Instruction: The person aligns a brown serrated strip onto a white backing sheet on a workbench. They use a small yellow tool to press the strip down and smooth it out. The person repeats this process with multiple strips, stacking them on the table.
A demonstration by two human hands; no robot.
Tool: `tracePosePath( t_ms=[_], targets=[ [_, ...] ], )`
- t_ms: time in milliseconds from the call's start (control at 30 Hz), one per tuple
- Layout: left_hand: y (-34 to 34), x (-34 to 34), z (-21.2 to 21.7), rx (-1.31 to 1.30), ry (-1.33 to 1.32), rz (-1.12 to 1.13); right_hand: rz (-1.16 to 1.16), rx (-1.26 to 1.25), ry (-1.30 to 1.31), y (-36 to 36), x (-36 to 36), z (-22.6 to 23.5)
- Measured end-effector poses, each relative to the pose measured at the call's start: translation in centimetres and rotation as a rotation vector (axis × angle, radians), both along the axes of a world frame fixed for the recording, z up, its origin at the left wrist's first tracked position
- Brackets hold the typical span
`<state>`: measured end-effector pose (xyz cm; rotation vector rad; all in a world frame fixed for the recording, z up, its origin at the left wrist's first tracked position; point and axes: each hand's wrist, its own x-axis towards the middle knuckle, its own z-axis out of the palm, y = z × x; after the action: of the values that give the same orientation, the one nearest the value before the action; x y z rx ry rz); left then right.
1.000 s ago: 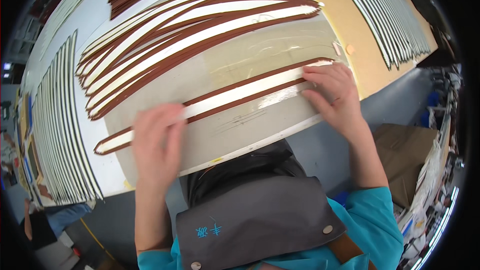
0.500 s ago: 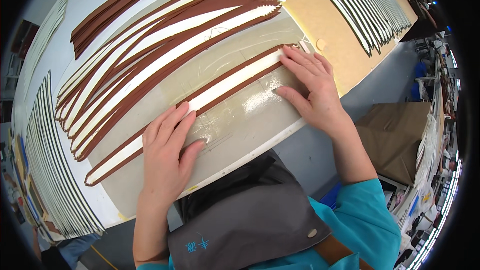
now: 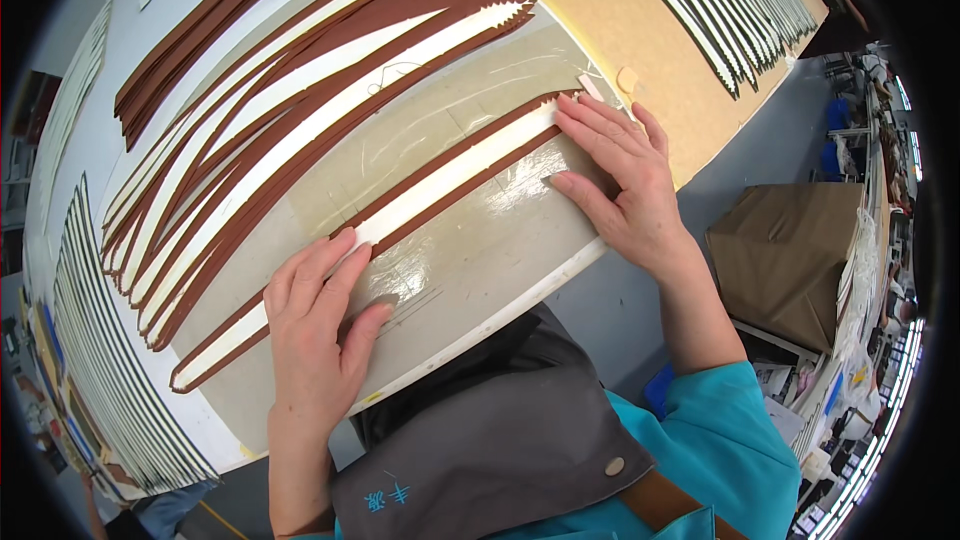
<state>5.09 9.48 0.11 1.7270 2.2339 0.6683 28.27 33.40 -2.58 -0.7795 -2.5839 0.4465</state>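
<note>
Neither hand is really gripping anything: the left hand (image 3: 315, 340) has fingertips laid on the brown-edged white strip (image 3: 450, 180), thumb out to the side, and the right hand (image 3: 625, 170) does much the same near the strip's right end. Fingers loose, nothing pinched. The strip lies flat, roughly parallel to the table (image 3: 520, 305)'s near edge. It looks light and pretty bendy, so holding it at two well-spread spots along the brown borders is probably the safer bet; slippery or not, hard to tell. Toward the far edge there's a messy pile of similar strips (image 3: 335, 105), then a brown stack (image 3: 220, 25). Black-and-white strips (image 3: 120, 360) line the left edge.
</note>
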Motion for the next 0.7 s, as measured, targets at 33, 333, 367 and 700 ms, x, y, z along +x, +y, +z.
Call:
tracePosePath(
  t_ms=[33, 333, 367, 700],
  targets=[
    [0.0, 0.0, 0.0, 0.006, 0.004, -0.001, -0.006, -0.006, 0.005, 0.0, 0.0, -0.1],
    [2.3, -1.1, 0.7, 0.132, -0.016, -0.003, -0.054, -0.012, 0.064, -0.1, -0.2, -0.7],
    [3.1, -1.4, 0.6, 0.163, 0.043, -0.085, -0.048, -0.004, 0.061, 0.0, -0.2, -0.7],
    [8.9, 0.9, -2.8, 0.279, 0.127, -0.268, -0.026, 0.004, 0.087, 0.4, -0.3, -1.0]
  ],
)
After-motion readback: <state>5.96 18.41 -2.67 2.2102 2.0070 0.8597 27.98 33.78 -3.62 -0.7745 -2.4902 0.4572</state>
